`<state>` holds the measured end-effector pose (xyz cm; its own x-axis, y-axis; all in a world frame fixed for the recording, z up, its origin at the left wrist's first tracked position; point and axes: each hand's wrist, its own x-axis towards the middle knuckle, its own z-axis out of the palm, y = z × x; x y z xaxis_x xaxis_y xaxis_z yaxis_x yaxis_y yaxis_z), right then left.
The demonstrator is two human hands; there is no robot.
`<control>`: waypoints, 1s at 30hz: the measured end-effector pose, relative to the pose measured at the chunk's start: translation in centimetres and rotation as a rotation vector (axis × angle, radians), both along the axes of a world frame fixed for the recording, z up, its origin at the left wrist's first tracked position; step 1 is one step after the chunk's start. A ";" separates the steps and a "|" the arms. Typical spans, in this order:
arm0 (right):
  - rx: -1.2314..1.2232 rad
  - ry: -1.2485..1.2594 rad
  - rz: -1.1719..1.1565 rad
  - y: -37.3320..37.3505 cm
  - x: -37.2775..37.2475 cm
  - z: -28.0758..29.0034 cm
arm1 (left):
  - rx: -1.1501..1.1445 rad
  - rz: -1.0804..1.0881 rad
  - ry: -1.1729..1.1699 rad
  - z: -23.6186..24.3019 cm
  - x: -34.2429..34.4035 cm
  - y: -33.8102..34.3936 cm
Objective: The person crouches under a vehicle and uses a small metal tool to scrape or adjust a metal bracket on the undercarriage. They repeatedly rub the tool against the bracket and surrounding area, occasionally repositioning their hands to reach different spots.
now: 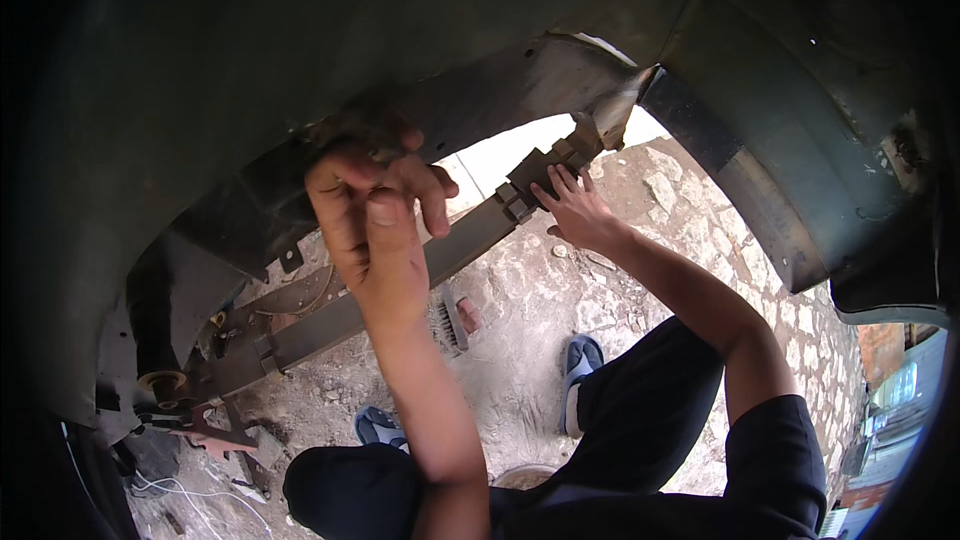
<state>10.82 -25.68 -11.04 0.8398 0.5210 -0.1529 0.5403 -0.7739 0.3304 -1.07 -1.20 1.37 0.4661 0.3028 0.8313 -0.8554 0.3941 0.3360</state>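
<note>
My left hand (368,220) is raised under the lower edge of a dark green metal body panel (250,70). Its fingers are bent in close to the panel's edge, and whatever sits among them is small and too dark to name. Farther right, my right hand (578,212) lies with stretched fingers against a dark metal bracket (540,168). This bracket sits on a long metal frame rail (400,285), which slants from the lower left up to the right. Shadow hides the part of the panel just above the left fingertips.
A curved green panel (790,140) hangs at the right. On the dusty stone ground (520,290) lies a bristle brush (452,320), beyond my feet in blue slippers (580,355). White cable (190,490) and a reddish metal piece (217,443) are at the lower left.
</note>
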 end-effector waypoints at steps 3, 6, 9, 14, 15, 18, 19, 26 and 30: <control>0.026 -0.106 0.069 -0.5 1.7 -0.5 | 0.021 0.011 0.008 -0.1 0.2 0.2; 0.051 -0.034 0.041 -0.6 1.4 -0.4 | 0.072 0.019 0.015 -0.1 0.0 0.5; 0.023 -0.020 0.027 -0.7 1.5 -0.2 | 0.088 0.012 0.012 0.0 0.0 0.3; -0.027 -0.071 0.005 0.1 1.9 -0.6 | 0.055 0.029 0.026 -0.3 -0.1 0.2; -0.055 -0.048 -0.016 0.5 1.6 -0.4 | 0.046 0.039 0.031 -0.2 -0.2 0.3; -0.128 -0.017 -0.052 0.4 0.7 -0.2 | 0.069 0.026 0.032 0.0 -0.3 0.0; -0.115 -0.056 -0.030 0.3 1.1 -0.3 | 0.031 0.023 0.014 0.1 -0.2 -0.2; -0.082 -0.063 -0.041 1.8 1.4 -0.7 | -0.063 0.087 0.014 0.2 0.1 -0.6; -0.061 -0.197 0.033 1.0 3.0 -1.1 | -0.027 0.094 0.009 0.5 0.0 -1.1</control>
<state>13.84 -24.68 -12.11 0.8391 0.5436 -0.0192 0.4854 -0.7323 0.4776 -1.09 -2.28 1.92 0.4422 0.3673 0.8183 -0.8859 0.3215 0.3344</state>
